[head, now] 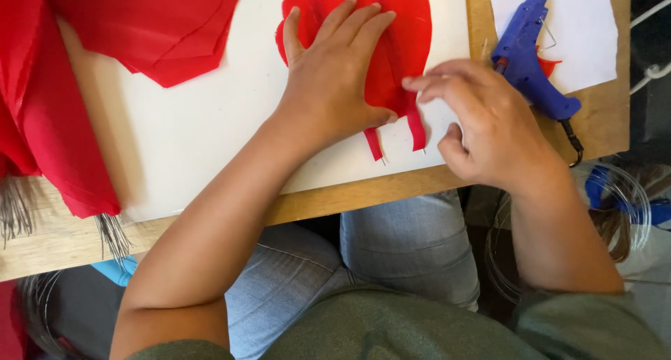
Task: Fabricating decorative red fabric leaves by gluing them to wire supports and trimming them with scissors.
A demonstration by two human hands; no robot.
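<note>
My left hand (335, 73) lies flat, fingers spread, on a red fabric petal shape (405, 31) that rests on a white sheet (210, 122). Two narrow red strips with thin wire ends (417, 128) stick out from the petal's near edge. My right hand (482, 122) is just right of them, its fingertips pressing the fabric beside the strips. Whether it pinches anything is hidden by the fingers.
A blue hot glue gun (531, 59) lies on white paper (580, 24) at the right of the wooden board (349, 196). More red fabric (140, 24) is piled at the left. Coiled wire (615, 192) hangs at the right edge; my jeans-clad knees (391, 248) are below.
</note>
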